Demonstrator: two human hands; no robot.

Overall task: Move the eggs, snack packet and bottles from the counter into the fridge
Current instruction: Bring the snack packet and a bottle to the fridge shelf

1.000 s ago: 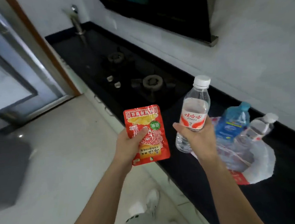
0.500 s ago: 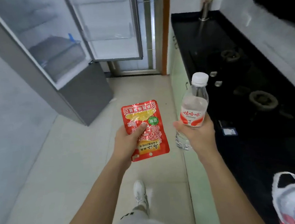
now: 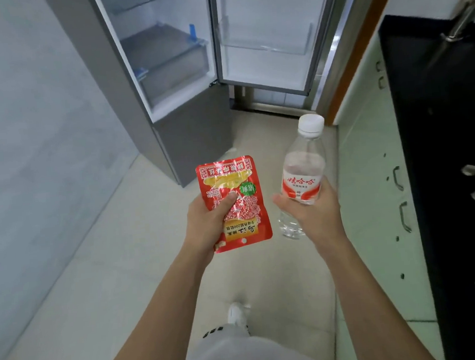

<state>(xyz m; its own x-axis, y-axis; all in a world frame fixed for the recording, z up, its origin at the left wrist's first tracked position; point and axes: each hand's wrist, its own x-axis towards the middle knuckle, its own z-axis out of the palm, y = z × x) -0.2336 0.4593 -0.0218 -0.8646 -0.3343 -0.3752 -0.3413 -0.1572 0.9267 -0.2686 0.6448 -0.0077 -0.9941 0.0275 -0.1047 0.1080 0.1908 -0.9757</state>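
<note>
Your left hand (image 3: 205,225) grips the red snack packet (image 3: 234,202) and your right hand (image 3: 313,213) wraps the water bottle (image 3: 301,174), both held out before the open fridge (image 3: 165,72), its crisper drawer (image 3: 170,60) seemingly bare.

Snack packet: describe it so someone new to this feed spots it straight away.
Start at the open fridge at top centre and drop to the two hands over the pale floor. The snack packet is the flat red foil pouch in the left hand, beside the clear water bottle in the right hand.
</note>
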